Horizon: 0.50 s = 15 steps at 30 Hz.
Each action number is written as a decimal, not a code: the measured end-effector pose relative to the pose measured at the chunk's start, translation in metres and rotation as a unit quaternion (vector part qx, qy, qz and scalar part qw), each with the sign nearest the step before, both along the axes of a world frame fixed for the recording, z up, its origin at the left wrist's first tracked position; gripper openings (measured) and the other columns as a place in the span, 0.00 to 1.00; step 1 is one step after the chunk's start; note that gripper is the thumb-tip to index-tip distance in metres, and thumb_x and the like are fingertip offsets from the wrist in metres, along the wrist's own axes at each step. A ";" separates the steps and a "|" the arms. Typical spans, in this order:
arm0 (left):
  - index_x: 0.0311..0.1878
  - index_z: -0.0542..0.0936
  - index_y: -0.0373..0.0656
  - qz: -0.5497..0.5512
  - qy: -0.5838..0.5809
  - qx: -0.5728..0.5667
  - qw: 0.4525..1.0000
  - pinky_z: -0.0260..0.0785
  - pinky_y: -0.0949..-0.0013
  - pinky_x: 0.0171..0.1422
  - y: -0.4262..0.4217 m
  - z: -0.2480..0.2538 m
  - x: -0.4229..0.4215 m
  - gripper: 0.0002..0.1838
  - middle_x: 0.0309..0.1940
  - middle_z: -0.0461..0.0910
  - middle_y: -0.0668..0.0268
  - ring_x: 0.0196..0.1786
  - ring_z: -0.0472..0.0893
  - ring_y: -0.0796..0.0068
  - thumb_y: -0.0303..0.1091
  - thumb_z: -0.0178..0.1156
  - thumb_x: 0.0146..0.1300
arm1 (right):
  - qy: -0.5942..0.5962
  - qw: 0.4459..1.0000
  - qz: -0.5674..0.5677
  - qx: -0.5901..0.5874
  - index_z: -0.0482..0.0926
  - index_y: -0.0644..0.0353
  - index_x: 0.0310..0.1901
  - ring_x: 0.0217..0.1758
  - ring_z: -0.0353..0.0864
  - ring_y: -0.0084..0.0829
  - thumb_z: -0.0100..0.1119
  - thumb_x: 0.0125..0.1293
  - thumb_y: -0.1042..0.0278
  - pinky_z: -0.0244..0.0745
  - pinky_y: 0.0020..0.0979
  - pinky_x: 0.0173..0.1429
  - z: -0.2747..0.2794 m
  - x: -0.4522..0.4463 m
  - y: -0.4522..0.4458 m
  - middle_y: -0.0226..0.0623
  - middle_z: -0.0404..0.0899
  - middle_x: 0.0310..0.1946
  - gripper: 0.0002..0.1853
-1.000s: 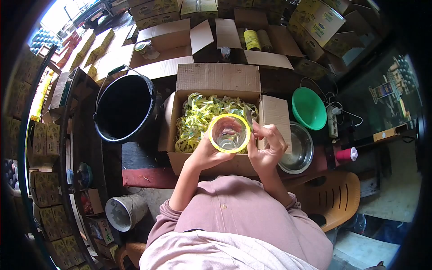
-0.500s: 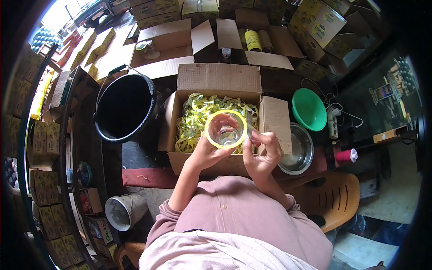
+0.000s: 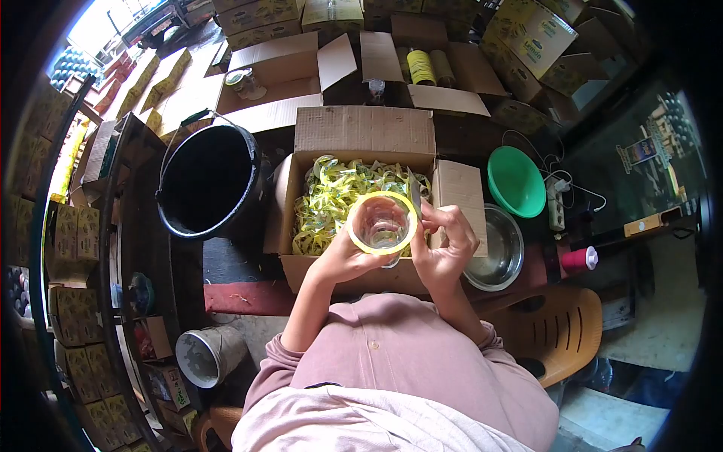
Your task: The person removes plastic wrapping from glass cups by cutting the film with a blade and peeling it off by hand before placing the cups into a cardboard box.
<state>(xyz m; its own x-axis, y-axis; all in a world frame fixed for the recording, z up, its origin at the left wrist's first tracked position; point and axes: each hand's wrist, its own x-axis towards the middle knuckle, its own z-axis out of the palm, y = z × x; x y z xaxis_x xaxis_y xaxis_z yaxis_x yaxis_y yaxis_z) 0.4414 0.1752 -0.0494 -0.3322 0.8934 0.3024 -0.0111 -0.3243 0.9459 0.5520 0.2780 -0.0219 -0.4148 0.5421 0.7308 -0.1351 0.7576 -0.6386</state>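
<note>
My left hand (image 3: pixel 340 255) is wrapped around a clear cup (image 3: pixel 382 227) with a yellow rim, its mouth tilted up toward me. Fingers show through the transparent wall. At the cup's right side, my right hand (image 3: pixel 444 245) is closed on a thin, grey, blade-like piece (image 3: pixel 413 188) that sticks up beside the rim. Its lower part is hidden by the fingers, so I cannot tell the exact kind. Below both hands stands an open cardboard box (image 3: pixel 365 129) filled with yellow-and-clear plastic strips (image 3: pixel 331 196).
A black bucket (image 3: pixel 164 197) stands left of the box. To the right are a green bowl (image 3: pixel 516 181), a metal basin (image 3: pixel 501 252), a power strip (image 3: pixel 556 207) and a pink thread spool (image 3: pixel 576 261). More open cartons (image 3: pixel 275 56) line the back. An orange chair (image 3: pixel 561 331) is at right.
The cup has shifted slightly down and right, and its mouth has tipped a little. The blade-like piece now rises more visibly beside the rim; the right hand moved slightly right.
</note>
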 end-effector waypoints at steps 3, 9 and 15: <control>0.59 0.58 0.37 -0.004 -0.078 0.036 0.996 0.62 0.66 0.61 0.003 -0.006 0.004 0.35 0.52 0.65 0.61 0.56 0.67 0.70 0.27 0.64 0.48 | -0.021 1.000 -0.007 -0.011 0.80 0.63 0.37 0.25 0.79 0.24 0.60 0.46 0.84 0.73 0.21 0.27 0.005 0.002 -0.002 0.35 0.77 0.26 0.14; 0.61 0.57 0.37 -0.021 -0.098 -0.012 0.995 0.60 0.66 0.62 0.001 -0.013 0.001 0.33 0.54 0.64 0.61 0.59 0.64 0.70 0.29 0.60 0.54 | -0.015 0.999 0.009 -0.039 0.80 0.62 0.38 0.25 0.79 0.24 0.60 0.47 0.83 0.73 0.20 0.25 0.005 -0.003 0.001 0.34 0.76 0.25 0.14; 0.64 0.55 0.37 0.013 -0.107 -0.007 0.994 0.51 0.65 0.67 0.005 -0.021 0.002 0.34 0.59 0.62 0.59 0.64 0.61 0.68 0.34 0.57 0.56 | -0.020 0.998 0.009 -0.056 0.80 0.62 0.38 0.25 0.79 0.24 0.60 0.48 0.82 0.74 0.21 0.26 0.005 0.000 0.000 0.35 0.77 0.27 0.13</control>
